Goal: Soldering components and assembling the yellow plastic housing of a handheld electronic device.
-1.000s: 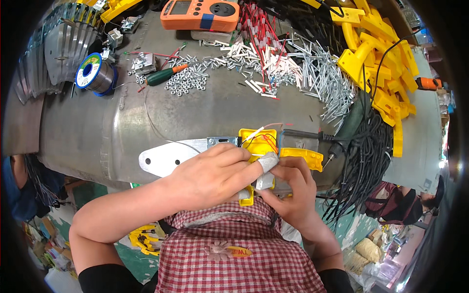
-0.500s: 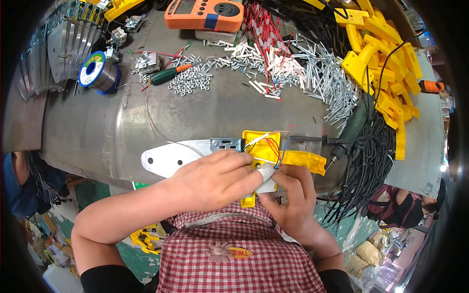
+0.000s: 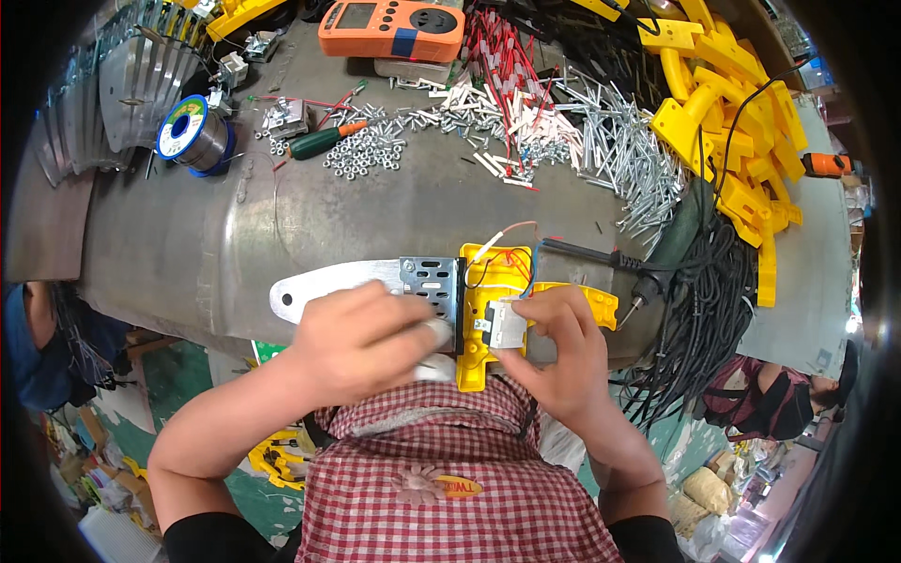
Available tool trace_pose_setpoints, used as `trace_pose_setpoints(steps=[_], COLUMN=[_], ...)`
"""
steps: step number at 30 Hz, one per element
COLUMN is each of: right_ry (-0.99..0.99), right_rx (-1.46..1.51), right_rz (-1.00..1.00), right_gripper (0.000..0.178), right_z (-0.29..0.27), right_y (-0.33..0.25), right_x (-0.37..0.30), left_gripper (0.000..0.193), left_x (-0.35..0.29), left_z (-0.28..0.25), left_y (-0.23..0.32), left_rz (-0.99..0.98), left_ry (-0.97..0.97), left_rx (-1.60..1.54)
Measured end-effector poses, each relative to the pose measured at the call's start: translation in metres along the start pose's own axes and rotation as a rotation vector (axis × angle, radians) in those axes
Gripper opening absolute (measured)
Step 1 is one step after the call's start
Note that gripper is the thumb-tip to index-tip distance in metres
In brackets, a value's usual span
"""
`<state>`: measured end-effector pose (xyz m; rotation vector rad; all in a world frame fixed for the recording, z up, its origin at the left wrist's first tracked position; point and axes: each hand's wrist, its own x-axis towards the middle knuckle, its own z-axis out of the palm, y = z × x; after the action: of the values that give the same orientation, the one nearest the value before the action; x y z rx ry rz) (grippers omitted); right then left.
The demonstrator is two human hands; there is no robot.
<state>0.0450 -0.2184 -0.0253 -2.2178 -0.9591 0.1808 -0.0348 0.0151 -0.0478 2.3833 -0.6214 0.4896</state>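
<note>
My right hand (image 3: pixel 566 361) pinches a small white-and-grey box-shaped part with metal tabs (image 3: pixel 508 325). That part is over the open yellow plastic handle shell (image 3: pixel 472 371). Thin red, black, white and blue wires (image 3: pixel 518 255) run along the shell's upper end. To the left, a perforated metal bracket (image 3: pixel 427 274) adjoins the shell, with a flat silver plate (image 3: pixel 324 280) extending from it. Over the bracket and plate is my left hand (image 3: pixel 366 338), smeared by motion, its fingers bent. White wrapping covers one of its fingertips; whether it holds anything cannot be made out.
A black-handled soldering iron (image 3: pixel 648 286) lies right of the shell beside bundled black cables (image 3: pixel 704 310). Farther back are a solder spool (image 3: pixel 197 141), a green screwdriver (image 3: pixel 314 143), nuts (image 3: pixel 361 155), long screws (image 3: pixel 624 150), an orange multimeter (image 3: pixel 389 30) and piled yellow shells (image 3: pixel 732 122).
My left hand has drawn left, away from the white box-shaped part and wires. The right hand keeps the part, now more exposed over the shell. The solder wire's end has left the shell area.
</note>
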Motion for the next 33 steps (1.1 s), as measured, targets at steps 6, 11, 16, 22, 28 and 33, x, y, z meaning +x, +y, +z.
trace_pose_setpoints(steps=[6, 11, 16, 22, 28, 33], right_ry=[-0.03, -0.228, -0.198, -0.278, -0.193, -0.047], right_rx=[-0.099, -0.169, -0.092, 0.183, 0.145, 0.087], right_rz=[-0.061, -0.09, -0.124, -0.152, -0.153, -0.22], right_gripper=[0.043, 0.037, 0.034, 0.039, 0.04, 0.041], right_z=[-0.001, -0.011, -0.012, -0.027, -0.015, 0.002], right_y=[-0.007, -0.019, -0.01, 0.02, 0.017, 0.026], right_x=[0.007, 0.012, 0.017, 0.019, 0.014, -0.001], left_gripper=[0.033, 0.038, 0.037, 0.041, 0.047, 0.051], left_x=[0.029, 0.034, 0.04, 0.048, 0.052, 0.051], left_z=[-0.008, 0.025, 0.026, 0.024, 0.027, 0.029], left_y=[0.024, 0.041, 0.043, 0.04, 0.048, 0.054], left_rz=[-0.14, -0.221, -0.268, -0.302, -0.403, -0.392], left_ry=[0.043, 0.021, -0.01, -0.057, -0.066, -0.081], left_rx=[0.151, 0.023, 0.001, -0.066, 0.002, 0.054])
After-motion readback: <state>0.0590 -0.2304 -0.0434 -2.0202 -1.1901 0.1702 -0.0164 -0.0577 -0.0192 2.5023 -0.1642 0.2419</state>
